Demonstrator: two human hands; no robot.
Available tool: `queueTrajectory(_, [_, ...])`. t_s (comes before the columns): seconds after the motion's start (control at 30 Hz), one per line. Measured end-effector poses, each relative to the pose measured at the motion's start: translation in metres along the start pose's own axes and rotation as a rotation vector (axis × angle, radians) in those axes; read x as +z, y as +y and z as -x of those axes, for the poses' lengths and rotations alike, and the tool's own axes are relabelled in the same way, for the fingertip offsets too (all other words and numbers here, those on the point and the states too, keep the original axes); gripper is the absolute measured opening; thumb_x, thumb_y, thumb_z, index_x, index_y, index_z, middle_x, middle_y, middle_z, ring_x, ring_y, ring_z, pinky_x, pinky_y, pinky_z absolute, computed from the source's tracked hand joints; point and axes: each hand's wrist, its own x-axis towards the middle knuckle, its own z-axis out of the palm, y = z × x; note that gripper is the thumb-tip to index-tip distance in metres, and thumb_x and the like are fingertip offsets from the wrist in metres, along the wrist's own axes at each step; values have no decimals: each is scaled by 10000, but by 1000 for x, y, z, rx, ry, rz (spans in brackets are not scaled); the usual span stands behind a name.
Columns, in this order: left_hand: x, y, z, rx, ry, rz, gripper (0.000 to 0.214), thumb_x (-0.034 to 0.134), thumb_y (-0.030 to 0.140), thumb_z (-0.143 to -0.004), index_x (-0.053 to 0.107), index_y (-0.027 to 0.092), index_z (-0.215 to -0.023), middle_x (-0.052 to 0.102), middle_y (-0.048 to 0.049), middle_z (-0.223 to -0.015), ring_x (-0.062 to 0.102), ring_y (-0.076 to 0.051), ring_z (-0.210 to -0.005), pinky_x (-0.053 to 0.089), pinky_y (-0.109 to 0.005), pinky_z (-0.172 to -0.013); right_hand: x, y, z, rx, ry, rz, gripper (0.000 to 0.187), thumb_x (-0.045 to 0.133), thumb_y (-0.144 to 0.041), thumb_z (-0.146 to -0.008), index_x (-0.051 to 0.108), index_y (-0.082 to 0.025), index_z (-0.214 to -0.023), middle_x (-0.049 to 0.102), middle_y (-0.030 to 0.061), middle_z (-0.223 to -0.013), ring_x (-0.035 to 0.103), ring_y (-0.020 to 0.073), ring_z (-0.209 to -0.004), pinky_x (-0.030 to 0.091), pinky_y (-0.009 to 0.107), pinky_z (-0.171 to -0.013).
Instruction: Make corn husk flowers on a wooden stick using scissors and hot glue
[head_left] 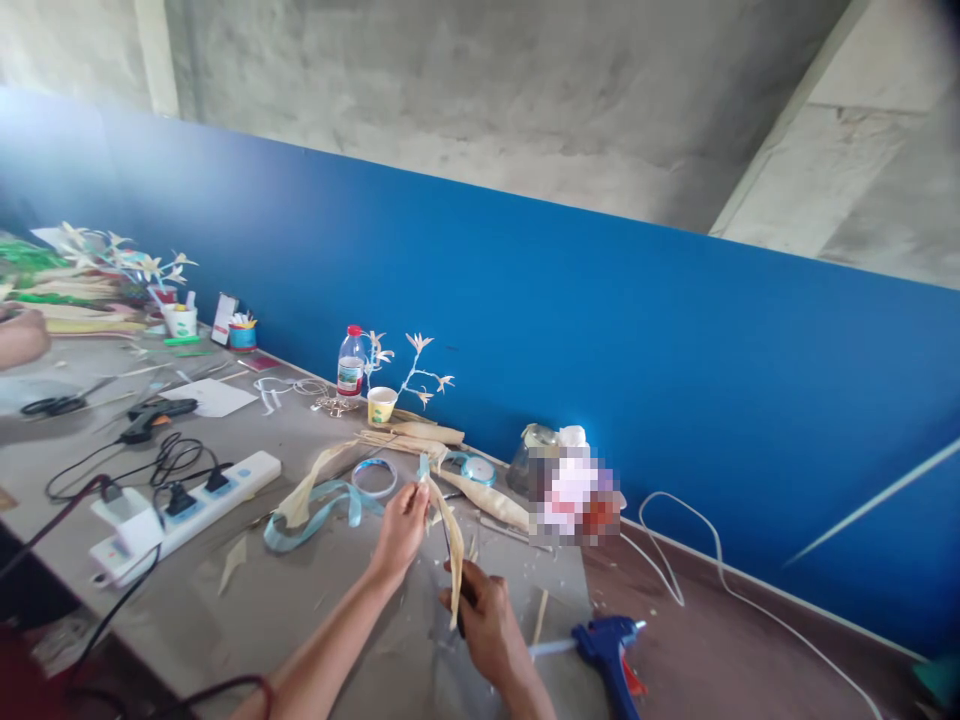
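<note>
My left hand pinches the top end of a long pale dried-leaf strip that hangs down over the table. Lower on the same strip, my right hand is closed round a dark handle, probably scissors, with the blade against the strip. More dried leaf strips and a light blue ribbon lie just beyond my hands. A ribbon roll sits beside them.
A blue glue gun lies to the right of my hands. A white power strip with cables, a black glue gun and scissors are at left. A water bottle, paper cup and leaf flowers stand by the blue wall. Another person's hand shows far left.
</note>
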Motion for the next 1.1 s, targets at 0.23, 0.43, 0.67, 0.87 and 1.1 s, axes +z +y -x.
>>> queueTrajectory(0.23, [-4,2,-1,74,-7,-156,440,491,549,-763,409,192,-519,371,53,-456,328,-89,-436,228,-224,-442,-4,-2,0,-48,-73,11,292,526,-273,-755,682,-182,-984,658,23,-656,550,178,-638,430,264,-628])
queueTrajectory(0.43, [-6,6,-1,78,-26,-188,425,496,546,-752,414,200,-521,371,49,-467,332,-104,-457,219,-233,-462,-6,0,1,-50,-47,49,282,572,-325,-743,692,-201,-966,630,16,-593,544,183,-614,438,284,-643])
queueTrajectory(0.67, [-5,7,-2,45,-30,-187,391,552,523,-700,441,205,-502,390,42,-468,338,-113,-465,214,-236,-470,-2,6,-1,-10,-61,-2,291,594,-323,-721,693,-192,-961,613,7,-575,535,161,-565,449,270,-592])
queueTrajectory(0.87, [-4,9,1,65,-74,-230,367,528,474,-746,451,201,-513,374,46,-461,336,-111,-460,221,-233,-472,-3,4,-2,-10,-80,-13,296,577,-286,-725,686,-170,-975,598,0,-563,520,145,-530,454,256,-557])
queueTrajectory(1.1, [-2,12,3,39,-127,-141,382,576,483,-712,459,195,-492,389,42,-458,338,-107,-454,235,-230,-454,-3,1,-3,-33,-104,-99,299,533,-232,-740,675,-149,-990,636,24,-632,565,156,-590,470,252,-575])
